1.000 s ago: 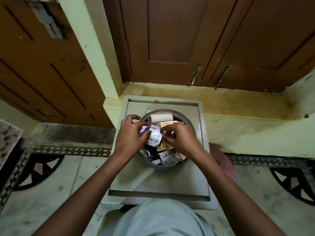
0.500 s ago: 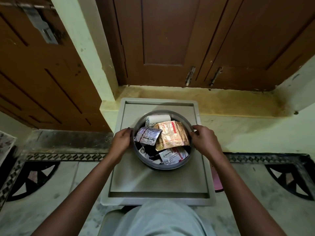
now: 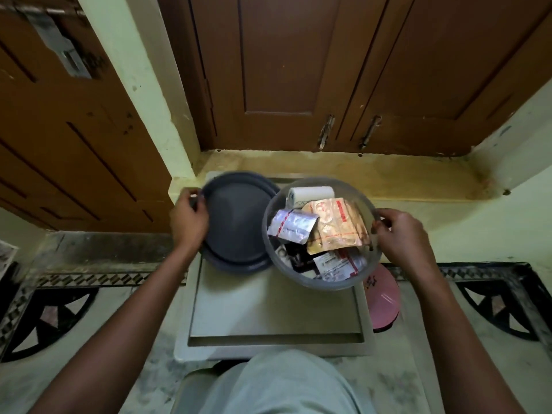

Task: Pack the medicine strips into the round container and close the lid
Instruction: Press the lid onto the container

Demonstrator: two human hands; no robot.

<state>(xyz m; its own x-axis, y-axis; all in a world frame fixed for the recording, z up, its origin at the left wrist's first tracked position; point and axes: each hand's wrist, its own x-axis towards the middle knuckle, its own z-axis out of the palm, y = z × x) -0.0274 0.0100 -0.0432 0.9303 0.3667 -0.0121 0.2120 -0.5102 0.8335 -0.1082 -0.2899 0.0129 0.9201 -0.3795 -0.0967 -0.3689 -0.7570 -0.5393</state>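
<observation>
Left hand [image 3: 188,220] apparently grips lid [image 3: 236,222]; right hand [image 3: 401,234] clasps container [image 3: 325,280].

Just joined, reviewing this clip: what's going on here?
A person is packing medicines. The right hand grips the rim of the clear round container, already filled with medicine strips and a white roll. The left hand holds the dark grey lid beside it, over a grey stool. Lid not yet on.
</observation>
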